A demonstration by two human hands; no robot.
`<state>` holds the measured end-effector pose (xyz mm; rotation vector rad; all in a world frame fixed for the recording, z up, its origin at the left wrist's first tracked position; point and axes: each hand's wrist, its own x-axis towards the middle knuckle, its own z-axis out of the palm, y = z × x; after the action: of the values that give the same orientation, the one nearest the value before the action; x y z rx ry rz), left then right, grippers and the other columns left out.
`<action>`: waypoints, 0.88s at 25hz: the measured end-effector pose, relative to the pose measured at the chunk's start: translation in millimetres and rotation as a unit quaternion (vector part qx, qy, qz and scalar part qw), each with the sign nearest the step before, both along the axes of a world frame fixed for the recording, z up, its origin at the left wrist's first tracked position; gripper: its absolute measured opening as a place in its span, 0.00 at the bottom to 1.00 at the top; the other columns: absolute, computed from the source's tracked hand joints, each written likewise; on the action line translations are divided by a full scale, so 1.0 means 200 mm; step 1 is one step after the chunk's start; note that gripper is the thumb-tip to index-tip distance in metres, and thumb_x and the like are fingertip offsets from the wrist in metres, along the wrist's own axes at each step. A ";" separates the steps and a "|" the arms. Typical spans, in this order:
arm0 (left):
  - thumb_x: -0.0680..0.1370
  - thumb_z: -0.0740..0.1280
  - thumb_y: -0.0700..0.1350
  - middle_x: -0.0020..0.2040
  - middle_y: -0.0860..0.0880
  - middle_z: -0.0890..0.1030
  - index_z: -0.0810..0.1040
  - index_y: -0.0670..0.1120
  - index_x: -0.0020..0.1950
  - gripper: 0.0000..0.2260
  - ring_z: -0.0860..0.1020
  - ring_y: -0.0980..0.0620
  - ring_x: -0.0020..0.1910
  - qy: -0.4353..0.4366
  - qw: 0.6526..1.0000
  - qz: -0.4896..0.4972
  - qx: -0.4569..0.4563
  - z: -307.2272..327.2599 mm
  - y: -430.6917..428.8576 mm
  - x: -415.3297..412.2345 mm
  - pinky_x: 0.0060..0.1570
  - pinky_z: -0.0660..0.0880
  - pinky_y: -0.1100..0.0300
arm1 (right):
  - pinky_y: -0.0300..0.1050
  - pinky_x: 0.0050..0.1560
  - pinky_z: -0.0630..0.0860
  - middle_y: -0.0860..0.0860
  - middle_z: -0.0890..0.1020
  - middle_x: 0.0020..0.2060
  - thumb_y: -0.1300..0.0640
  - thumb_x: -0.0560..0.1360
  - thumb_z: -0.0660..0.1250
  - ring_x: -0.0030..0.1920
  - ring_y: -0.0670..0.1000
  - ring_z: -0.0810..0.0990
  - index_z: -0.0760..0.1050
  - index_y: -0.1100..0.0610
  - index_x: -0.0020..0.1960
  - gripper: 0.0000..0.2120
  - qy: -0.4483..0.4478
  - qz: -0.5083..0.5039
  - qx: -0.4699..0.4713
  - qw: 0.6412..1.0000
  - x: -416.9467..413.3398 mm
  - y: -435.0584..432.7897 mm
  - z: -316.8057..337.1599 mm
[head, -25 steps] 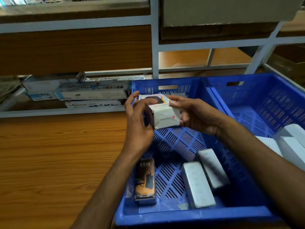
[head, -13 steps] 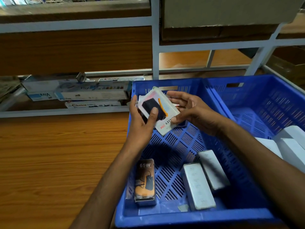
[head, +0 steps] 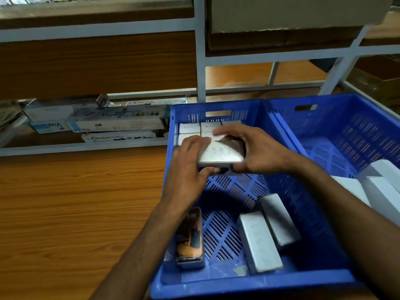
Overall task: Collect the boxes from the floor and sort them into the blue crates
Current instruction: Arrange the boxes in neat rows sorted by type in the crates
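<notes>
Left hand (head: 188, 169) and right hand (head: 255, 152) both grip a small white cardboard box (head: 218, 153), fingers curled round its opposite edges. Box lies flat, low over the far end of the left-side blue slatted plastic crate (head: 249, 282), just in front of a row of white boxes (head: 199, 127).

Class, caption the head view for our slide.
Left hand and right hand hold a white box over a blue crate.

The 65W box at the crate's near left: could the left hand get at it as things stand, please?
Probably not yet: the left hand and right hand both grip a white box. Otherwise the 65W box lies uncovered beneath that forearm.
</notes>
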<state>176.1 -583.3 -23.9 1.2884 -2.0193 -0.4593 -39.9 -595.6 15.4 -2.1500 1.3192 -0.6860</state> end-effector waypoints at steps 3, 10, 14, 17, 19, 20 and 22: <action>0.81 0.69 0.53 0.65 0.54 0.75 0.71 0.50 0.73 0.22 0.77 0.58 0.60 0.183 0.973 -0.014 0.137 0.01 0.00 -0.01 0.52 0.78 0.66 | 0.48 0.64 0.80 0.45 0.77 0.70 0.57 0.71 0.79 0.66 0.45 0.79 0.70 0.49 0.76 0.36 -0.197 -0.054 0.023 0.979 -0.03 -0.02 0.04; 0.84 0.52 0.63 0.60 0.46 0.85 0.72 0.52 0.73 0.25 0.86 0.47 0.54 0.361 0.863 -0.031 0.353 0.03 -0.02 -0.01 0.47 0.84 0.55 | 0.46 0.50 0.80 0.58 0.85 0.60 0.42 0.80 0.62 0.52 0.55 0.84 0.77 0.54 0.71 0.24 -0.319 -0.055 0.147 0.935 -0.02 -0.02 0.07; 0.84 0.53 0.63 0.61 0.48 0.84 0.70 0.51 0.73 0.23 0.85 0.49 0.57 0.334 0.884 -0.024 0.326 0.01 -0.04 -0.02 0.56 0.82 0.50 | 0.51 0.50 0.81 0.55 0.85 0.59 0.40 0.80 0.66 0.51 0.52 0.85 0.75 0.50 0.72 0.24 -0.300 -0.080 0.129 0.942 -0.03 -0.04 0.04; 0.82 0.59 0.64 0.62 0.57 0.78 0.68 0.56 0.70 0.20 0.80 0.54 0.61 0.264 0.927 -0.010 0.266 0.01 -0.02 -0.03 0.61 0.79 0.49 | 0.49 0.52 0.83 0.48 0.82 0.61 0.38 0.74 0.74 0.55 0.48 0.85 0.61 0.40 0.79 0.39 -0.216 -0.096 0.089 0.967 -0.01 -0.03 0.01; 0.81 0.62 0.63 0.67 0.55 0.72 0.66 0.56 0.70 0.21 0.76 0.57 0.62 0.232 0.942 -0.003 0.241 0.03 -0.01 -0.04 0.58 0.76 0.61 | 0.44 0.55 0.83 0.46 0.80 0.63 0.43 0.71 0.79 0.56 0.45 0.84 0.57 0.36 0.79 0.45 -0.156 -0.095 0.061 0.981 0.00 -0.02 -0.02; 0.81 0.62 0.62 0.69 0.54 0.68 0.66 0.55 0.71 0.22 0.74 0.59 0.63 0.229 0.949 0.014 0.215 0.04 -0.01 -0.03 0.58 0.73 0.65 | 0.45 0.58 0.83 0.45 0.79 0.64 0.47 0.70 0.81 0.58 0.44 0.83 0.60 0.37 0.79 0.45 -0.149 -0.093 0.065 0.982 0.00 -0.03 -0.04; 0.83 0.63 0.59 0.71 0.52 0.67 0.66 0.54 0.69 0.18 0.70 0.57 0.67 0.304 0.940 0.065 0.142 0.05 -0.02 -0.01 0.60 0.72 0.63 | 0.52 0.63 0.81 0.43 0.79 0.65 0.51 0.67 0.83 0.63 0.46 0.80 0.67 0.39 0.75 0.42 -0.130 -0.112 0.098 0.980 0.01 -0.06 -0.11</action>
<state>174.6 -587.0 -13.3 1.2379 -1.3745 -0.9785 -38.8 -607.4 -7.3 -1.7081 1.4301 -0.8547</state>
